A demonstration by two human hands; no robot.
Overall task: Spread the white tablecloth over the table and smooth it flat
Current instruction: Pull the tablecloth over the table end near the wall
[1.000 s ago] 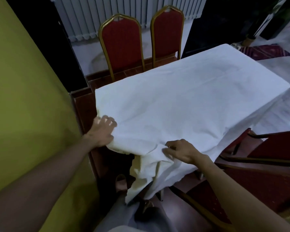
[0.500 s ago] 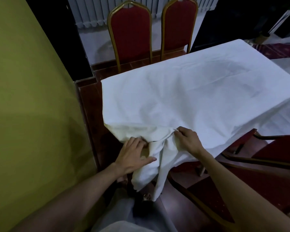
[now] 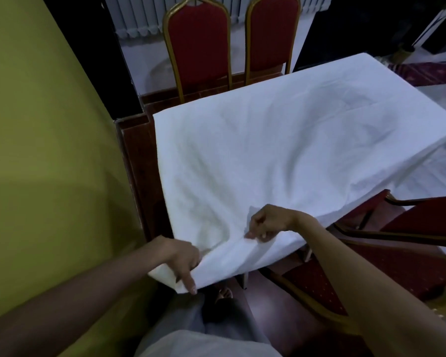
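- The near edge of the white tablecloth (image 3: 281,150) is gripped by the left hand (image 3: 180,256) at the near left corner of the table; the cloth is bunched under curled fingers, while one finger is stretched down along the hanging corner.
- A fold of the same near edge is pinched by the right hand (image 3: 267,222), thumb against curled fingers, a little further right along that edge.
- Between the two hands the cloth is pulled into a raised ridge, and creases are seen fanning from it across the top.
- The rest of the cloth is laid over the table top, reaching the far right corner, and is draped over the right edge.
- A strip of the dark wooden table (image 3: 137,150) is left uncovered along the left and far edges.
- Two red chairs (image 3: 198,45) with gold frames are set at the far edge, side by side.
- Another red chair (image 3: 371,276) is placed near the near right corner.
- A yellow-green wall (image 3: 44,150) is seen on the left.
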